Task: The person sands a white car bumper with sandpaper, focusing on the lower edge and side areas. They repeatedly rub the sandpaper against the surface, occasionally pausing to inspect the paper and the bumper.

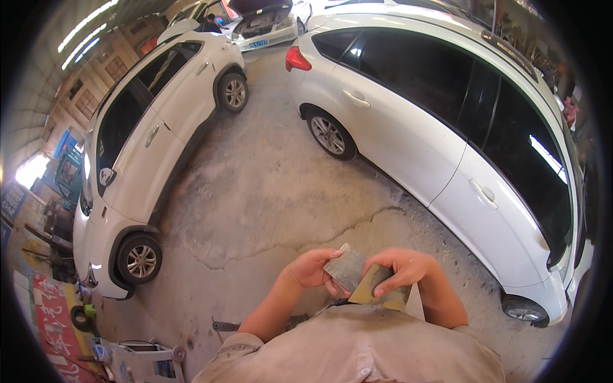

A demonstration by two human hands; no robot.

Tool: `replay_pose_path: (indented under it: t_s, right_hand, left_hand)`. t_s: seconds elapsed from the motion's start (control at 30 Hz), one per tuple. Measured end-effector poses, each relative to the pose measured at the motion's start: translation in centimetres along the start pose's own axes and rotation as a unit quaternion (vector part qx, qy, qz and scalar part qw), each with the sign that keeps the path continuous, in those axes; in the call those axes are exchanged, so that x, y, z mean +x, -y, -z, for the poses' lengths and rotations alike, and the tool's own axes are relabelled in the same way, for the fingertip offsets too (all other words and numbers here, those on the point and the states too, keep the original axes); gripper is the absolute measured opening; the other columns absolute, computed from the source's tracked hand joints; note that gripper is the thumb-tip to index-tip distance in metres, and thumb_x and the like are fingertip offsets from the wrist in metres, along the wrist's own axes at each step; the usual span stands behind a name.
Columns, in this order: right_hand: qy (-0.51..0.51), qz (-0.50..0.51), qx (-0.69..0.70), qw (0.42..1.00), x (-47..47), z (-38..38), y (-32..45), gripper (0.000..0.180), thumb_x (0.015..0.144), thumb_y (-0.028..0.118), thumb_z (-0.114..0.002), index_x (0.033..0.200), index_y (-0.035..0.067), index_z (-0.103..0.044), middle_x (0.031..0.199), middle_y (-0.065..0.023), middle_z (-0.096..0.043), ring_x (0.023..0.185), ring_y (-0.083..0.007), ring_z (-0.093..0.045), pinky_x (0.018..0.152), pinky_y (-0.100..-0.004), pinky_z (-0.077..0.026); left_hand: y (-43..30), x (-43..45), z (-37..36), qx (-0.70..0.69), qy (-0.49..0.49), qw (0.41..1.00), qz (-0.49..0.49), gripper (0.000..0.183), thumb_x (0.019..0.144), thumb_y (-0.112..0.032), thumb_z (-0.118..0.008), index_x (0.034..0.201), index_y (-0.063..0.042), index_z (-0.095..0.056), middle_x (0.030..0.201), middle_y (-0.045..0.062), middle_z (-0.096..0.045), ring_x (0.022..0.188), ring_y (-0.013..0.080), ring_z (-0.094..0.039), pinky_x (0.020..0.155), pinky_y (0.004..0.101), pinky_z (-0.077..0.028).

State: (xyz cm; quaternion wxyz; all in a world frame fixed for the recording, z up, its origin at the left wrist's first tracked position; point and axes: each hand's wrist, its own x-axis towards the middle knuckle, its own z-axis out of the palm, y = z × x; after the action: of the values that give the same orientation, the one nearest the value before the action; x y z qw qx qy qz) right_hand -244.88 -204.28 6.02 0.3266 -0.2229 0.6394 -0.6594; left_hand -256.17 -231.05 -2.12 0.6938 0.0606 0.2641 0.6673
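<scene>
Close in front of my chest, my left hand [314,272] grips a thin grey flat plate [346,266], which looks like a putty spreader, by its left edge. My right hand [401,272] pinches a yellowish, stained flat blade [368,287], thumb on top and fingers beneath. The two flat pieces lie side by side and partly overlap from this angle. I cannot tell whether they touch. Part of the yellowish piece is hidden behind my right thumb and fingers.
A white SUV [129,177] stands on the left and a white hatchback [407,134] on the right, with cracked concrete floor [249,191] between. Beyond them are a car with its bonnet raised [261,40] and a person [210,24]. A grey wheeled stand [143,356] is at lower left.
</scene>
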Motion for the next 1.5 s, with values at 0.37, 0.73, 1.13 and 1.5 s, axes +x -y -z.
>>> replay_pose_path:
  t_s: [0.37,0.73,1.13,1.5]
  right_hand:
    - [-0.443,0.137,0.102,0.880,-0.3,0.7,-1.3,0.028,0.093,0.014,-0.077,0.116,0.003,-0.065,0.103,-0.0026,-0.071,0.089,-0.0107,-0.065,0.080,-0.0292,-0.054]
    - [-0.645,0.157,0.154,0.732,3.2,-1.3,-3.6,0.020,0.096,0.013,-0.073,0.111,0.001,-0.066,0.100,-0.0048,-0.072,0.086,-0.0122,-0.066,0.077,-0.0273,-0.053]
    - [-0.639,0.098,0.034,0.762,3.7,-1.8,-6.0,0.024,0.094,0.014,-0.073,0.112,0.000,-0.064,0.101,-0.0048,-0.071,0.088,-0.0110,-0.064,0.078,-0.0270,-0.052]
    - [-0.617,0.121,-0.028,0.777,4.8,-4.7,-4.1,0.031,0.095,0.021,-0.074,0.114,0.001,-0.062,0.101,-0.0095,-0.073,0.091,-0.0153,-0.066,0.081,-0.0321,-0.053]
  left_hand:
    - [-0.6,0.0,-2.4,0.078,-0.161,0.974,-0.140,0.051,0.111,-0.035,-0.043,0.141,0.006,-0.050,0.142,0.018,-0.058,0.129,0.0347,-0.059,0.107,0.0573,-0.051]
    - [0.8,0.3,-6.1,0.093,-0.086,0.959,-0.253,0.054,0.107,-0.019,-0.049,0.155,0.001,-0.033,0.156,0.016,-0.044,0.143,0.0306,-0.046,0.121,0.0539,-0.036]
    - [1.1,1.5,-6.2,0.211,-0.101,0.948,-0.217,0.065,0.107,-0.031,-0.050,0.162,-0.005,-0.028,0.155,0.011,-0.045,0.140,0.0199,-0.045,0.115,0.0341,-0.039]
    - [2.3,1.4,-6.6,0.519,-0.220,0.774,-0.288,0.065,0.110,-0.038,-0.046,0.159,0.002,-0.031,0.155,0.014,-0.044,0.141,0.0202,-0.043,0.117,0.0341,-0.034]
